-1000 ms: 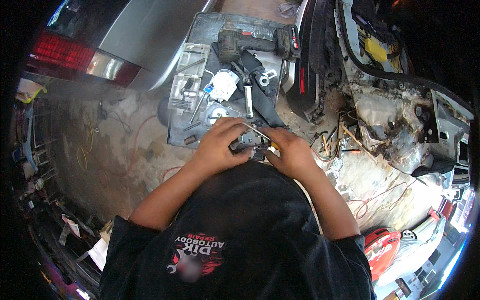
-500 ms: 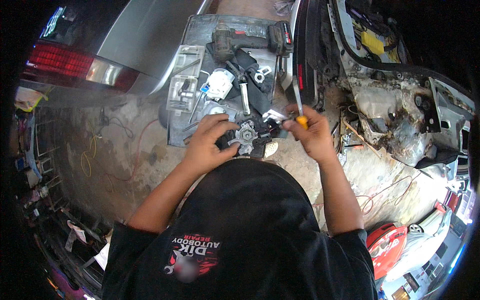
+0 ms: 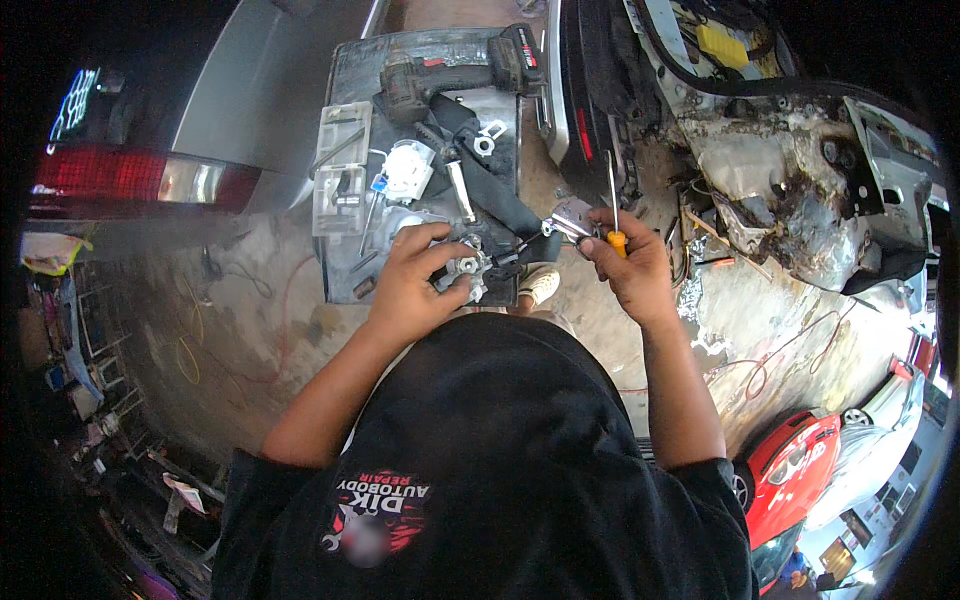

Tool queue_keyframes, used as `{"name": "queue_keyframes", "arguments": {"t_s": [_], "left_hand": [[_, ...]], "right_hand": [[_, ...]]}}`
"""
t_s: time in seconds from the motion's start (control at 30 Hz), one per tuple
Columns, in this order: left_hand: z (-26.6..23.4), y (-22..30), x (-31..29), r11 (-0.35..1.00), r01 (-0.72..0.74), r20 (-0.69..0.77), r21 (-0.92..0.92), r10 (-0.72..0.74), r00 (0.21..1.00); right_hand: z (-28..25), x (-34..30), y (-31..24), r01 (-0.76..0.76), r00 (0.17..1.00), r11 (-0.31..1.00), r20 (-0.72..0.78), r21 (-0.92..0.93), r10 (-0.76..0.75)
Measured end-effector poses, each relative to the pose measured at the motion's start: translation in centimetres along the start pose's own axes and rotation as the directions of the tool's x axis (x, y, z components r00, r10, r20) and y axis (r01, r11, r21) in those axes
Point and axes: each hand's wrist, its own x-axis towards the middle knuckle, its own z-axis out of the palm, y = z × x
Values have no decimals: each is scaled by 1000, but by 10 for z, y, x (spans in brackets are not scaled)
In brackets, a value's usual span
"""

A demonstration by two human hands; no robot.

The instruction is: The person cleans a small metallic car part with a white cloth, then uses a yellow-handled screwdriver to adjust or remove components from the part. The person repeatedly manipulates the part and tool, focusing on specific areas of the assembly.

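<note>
My left hand (image 3: 413, 275) curls its fingers and thumb round a small metal mechanism (image 3: 468, 266) with a round centre, over the near edge of the work surface (image 3: 340, 290). To the right, my right hand (image 3: 633, 268) grips a screwdriver (image 3: 617, 242) with a yellow handle, its shaft pointing up and away. The same fingers also hold a shiny metal piece (image 3: 572, 218), whose exact kind I cannot make out. Its left end comes close to a dark part (image 3: 508, 256) beside the mechanism; whether they touch is unclear.
A cordless power tool (image 3: 455, 75) lies at the far end of the surface. Nearer are a clear compartment box (image 3: 340, 200), a white round part (image 3: 408, 170) and a ratchet-like metal tool (image 3: 459, 190). Car bodies stand left and right. A red hose (image 3: 770, 365) crosses the floor.
The view has shifted, so the table sits further left. The mechanism in my left hand has turned, showing less of its face. The screwdriver now points more upright, and the metal piece has turned.
</note>
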Motion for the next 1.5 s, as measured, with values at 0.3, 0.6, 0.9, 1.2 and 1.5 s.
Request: {"name": "queue_keyframes", "arguments": {"t_s": [0.3, 0.6, 0.9, 1.2, 1.5], "left_hand": [[-9, 11, 10, 996, -77, 14, 45, 76, 997], [-32, 30, 11, 995, 19, -10, -99, -20, 1000], [-37, 30, 11, 599, 443, 211, -667, -418, 883], [-36, 42, 9, 833, 480, 222, -274, -431, 875], [-25, 51, 15, 982, -64, 86, 176, 49, 995]], "right_hand": [[-10, -2, 11, 57, 998, 992, -20, -112, -60], [-20, -5, 23, 75, 997, 996, -11, -52, -76], [-24, -7, 21, 41, 999, 999, -20, -35, -42], [-30, -8, 23, -22, 1000, 999, -12, -24, 22], [-29, -6, 27, -3, 1000, 998, -9, -65, 3]]}}
